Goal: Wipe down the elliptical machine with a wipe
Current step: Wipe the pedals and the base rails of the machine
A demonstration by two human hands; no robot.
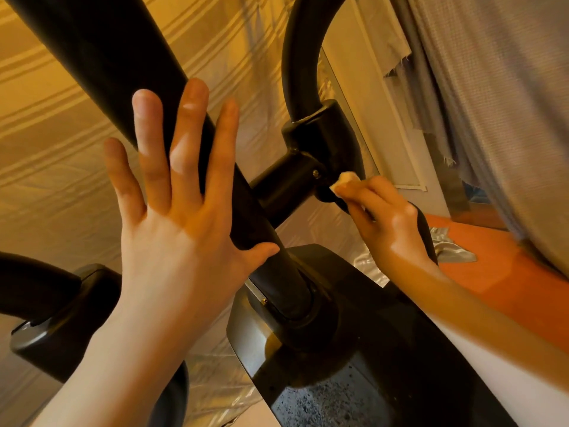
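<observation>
I see my left hand (pixel 181 192) spread flat, fingers straight, against the thick black central post of the elliptical machine (pixel 129 87), with the thumb hooked under the post's lower edge; the hand holds nothing. My right hand (pixel 388 217) is apart from it, further to the right, and its curled fingers pinch a small pale folded wipe (pixel 343 181), which they press on the underside of the black pivot joint (pixel 314 149), where a short cross tube meets the curved black handle arm (pixel 300 50). Between the two hands is a narrow gap, closed by the cross tube. Below them the post goes into a glossy black base housing (pixel 354 349) with a dusty, speckled top. At the lower left another black arm and its joint (pixel 52 315) stand near my left forearm. Behind the machine hangs a shiny crinkled sheet (pixel 55 124); at the right I see grey cloth (pixel 492 103) and an orange floor (pixel 498 272).
</observation>
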